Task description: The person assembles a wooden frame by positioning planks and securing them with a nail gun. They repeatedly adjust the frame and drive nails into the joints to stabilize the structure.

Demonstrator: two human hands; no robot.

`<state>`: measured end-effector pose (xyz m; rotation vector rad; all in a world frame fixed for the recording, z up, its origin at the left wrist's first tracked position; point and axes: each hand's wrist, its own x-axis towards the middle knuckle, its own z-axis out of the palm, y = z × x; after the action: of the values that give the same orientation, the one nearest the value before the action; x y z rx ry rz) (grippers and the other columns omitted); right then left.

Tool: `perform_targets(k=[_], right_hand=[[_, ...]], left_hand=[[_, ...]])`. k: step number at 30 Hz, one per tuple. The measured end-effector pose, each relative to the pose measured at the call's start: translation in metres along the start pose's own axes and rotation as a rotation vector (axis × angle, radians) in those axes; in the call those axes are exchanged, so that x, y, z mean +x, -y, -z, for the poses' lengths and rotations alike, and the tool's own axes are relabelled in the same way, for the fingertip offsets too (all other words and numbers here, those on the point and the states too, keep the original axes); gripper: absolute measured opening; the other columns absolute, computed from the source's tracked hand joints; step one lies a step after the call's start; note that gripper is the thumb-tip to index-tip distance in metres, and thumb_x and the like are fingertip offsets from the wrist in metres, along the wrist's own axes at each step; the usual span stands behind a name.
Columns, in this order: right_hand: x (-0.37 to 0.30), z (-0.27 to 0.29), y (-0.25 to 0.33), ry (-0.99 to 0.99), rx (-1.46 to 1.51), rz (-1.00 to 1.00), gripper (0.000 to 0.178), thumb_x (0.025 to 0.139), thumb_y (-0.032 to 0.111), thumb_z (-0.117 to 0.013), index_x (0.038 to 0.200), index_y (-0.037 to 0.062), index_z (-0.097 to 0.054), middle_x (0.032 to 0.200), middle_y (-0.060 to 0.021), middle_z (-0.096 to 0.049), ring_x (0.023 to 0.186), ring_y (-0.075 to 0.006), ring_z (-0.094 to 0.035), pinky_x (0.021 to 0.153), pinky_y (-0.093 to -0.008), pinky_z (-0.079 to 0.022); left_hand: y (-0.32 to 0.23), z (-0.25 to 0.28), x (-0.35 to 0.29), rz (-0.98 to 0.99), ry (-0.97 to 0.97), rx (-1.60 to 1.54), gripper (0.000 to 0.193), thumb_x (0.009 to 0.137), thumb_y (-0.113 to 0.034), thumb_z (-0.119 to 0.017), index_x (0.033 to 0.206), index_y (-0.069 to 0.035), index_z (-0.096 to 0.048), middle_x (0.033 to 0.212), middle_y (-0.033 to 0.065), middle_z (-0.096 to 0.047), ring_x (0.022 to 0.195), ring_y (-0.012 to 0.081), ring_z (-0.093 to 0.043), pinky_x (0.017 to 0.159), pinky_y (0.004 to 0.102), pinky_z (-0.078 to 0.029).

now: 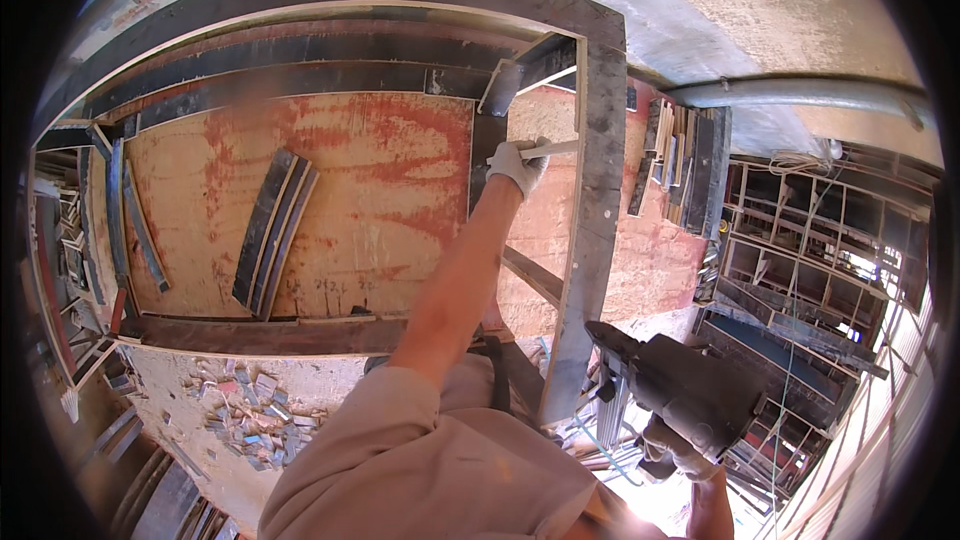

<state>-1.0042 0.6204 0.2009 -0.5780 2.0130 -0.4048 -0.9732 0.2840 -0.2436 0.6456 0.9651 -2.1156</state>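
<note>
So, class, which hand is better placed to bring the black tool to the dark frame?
Probably the right hand: it grips the black tool, while the left hand is busy holding a pale strip inside the dark frame.

The worktop was made of rough wood, the gloves of matt cloth, the black tool of dull plastic.

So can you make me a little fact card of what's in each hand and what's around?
Left hand: gloved, holding pale wooden strip
Right hand: gloved, gripping black nail gun
Around left hand: dark-edged wooden frame
Inside frame: red-stained wooden panel, loose dark wooden strips
Ground: scattered scraps
Upper right: grey pipe
</note>
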Motion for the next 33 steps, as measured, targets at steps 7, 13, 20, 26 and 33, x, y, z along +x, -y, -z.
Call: perform_targets(k=[7, 13, 20, 26, 33], right_hand=[[-0.006, -0.010, 0.018, 0.054, 0.203, -0.186, 0.010, 0.081, -0.005, -0.070, 0.084, 0.0009, -0.062, 0.058, -0.0046, -0.055, 0.047, -0.0150, -0.053, 0.045, -0.0296, -0.043], [-0.007, 0.001, 0.000, 0.047, -0.045, 0.030, 0.017, 0.081, 0.000, -0.075, 0.097, -0.0013, -0.069, 0.072, -0.0035, -0.061, 0.057, -0.0130, -0.057, 0.050, -0.0279, -0.045], [-0.010, -0.006, 0.007, 0.017, 0.143, 0.016, 0.025, 0.080, -0.002, -0.076, 0.103, -0.0017, -0.068, 0.074, -0.0072, -0.064, 0.056, -0.0156, -0.060, 0.050, -0.0311, -0.049], [0.009, 0.004, 0.025, 0.000, 0.241, 0.090, 0.025, 0.082, -0.001, -0.073, 0.106, -0.0043, -0.066, 0.069, -0.0080, -0.061, 0.053, -0.0169, -0.059, 0.049, -0.0322, -0.050], [0.055, 0.023, 0.082, 0.026, 0.243, 0.190, 0.022, 0.089, 0.003, -0.063, 0.107, -0.0098, -0.063, 0.056, -0.0062, -0.053, 0.045, -0.0171, -0.055, 0.046, -0.0314, -0.049]], left_hand=[[-0.001, -0.003, 0.004, 0.075, -0.022, 0.025, 0.016, 0.095, 0.006, -0.040, 0.103, 0.018, -0.046, 0.103, 0.0240, -0.054, 0.087, 0.0335, -0.064, 0.078, 0.0409, -0.065], [-0.006, -0.010, 0.011, 0.084, -0.026, 0.079, 0.017, 0.096, 0.004, -0.039, 0.102, 0.018, -0.046, 0.101, 0.0232, -0.054, 0.084, 0.0335, -0.063, 0.076, 0.0386, -0.065], [0.018, -0.025, -0.042, -0.009, 0.159, 0.146, 0.044, 0.100, -0.024, -0.061, 0.119, 0.011, -0.044, 0.116, 0.0290, -0.055, 0.096, 0.0393, -0.065, 0.083, 0.0472, -0.064], [0.071, -0.074, -0.182, 0.241, 0.688, 0.283, 0.079, 0.095, -0.059, -0.062, 0.138, 0.006, -0.048, 0.135, 0.0242, -0.059, 0.122, 0.0377, -0.063, 0.095, 0.0405, -0.060], [0.080, -0.078, -0.169, 0.264, 0.578, 0.231, 0.059, 0.104, -0.052, -0.047, 0.125, 0.001, -0.063, 0.109, 0.0149, -0.073, 0.091, 0.0235, -0.074, 0.072, 0.0334, -0.064]])
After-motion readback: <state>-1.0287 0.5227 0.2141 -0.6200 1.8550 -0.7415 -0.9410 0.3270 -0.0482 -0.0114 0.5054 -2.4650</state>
